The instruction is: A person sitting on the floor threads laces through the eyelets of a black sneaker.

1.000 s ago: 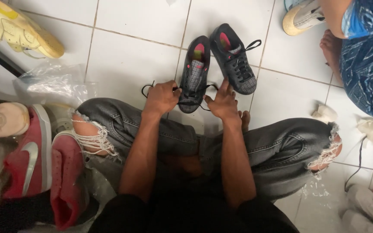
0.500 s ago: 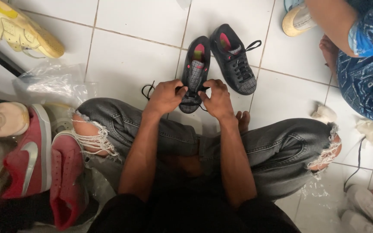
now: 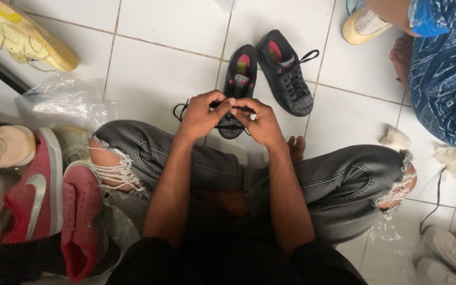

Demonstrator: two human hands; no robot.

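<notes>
Two dark grey sneakers with pink insoles lie on the white tiled floor in front of my crossed legs. Over the nearer, left sneaker (image 3: pixel 240 74) my left hand (image 3: pixel 202 114) and my right hand (image 3: pixel 257 120) meet, fingertips together, each pinching its black lace (image 3: pixel 179 109). A loop of that lace trails on the tile to the left. The right sneaker (image 3: pixel 285 71) lies beside it, laced, untouched.
Red and pink shoes (image 3: pixel 43 184) are piled at my left knee, with a clear plastic bag (image 3: pixel 62 100) and a yellow shoe (image 3: pixel 22 34) beyond. Another person in blue patterned clothes (image 3: pixel 444 68) sits at the upper right beside a white shoe (image 3: pixel 368 24). Crumpled paper (image 3: pixel 397 139) lies right.
My hands have come together over the nearer sneaker, from apart at its sides to fingertips touching, drawing the lace in. The other person's arm has shifted upward.
</notes>
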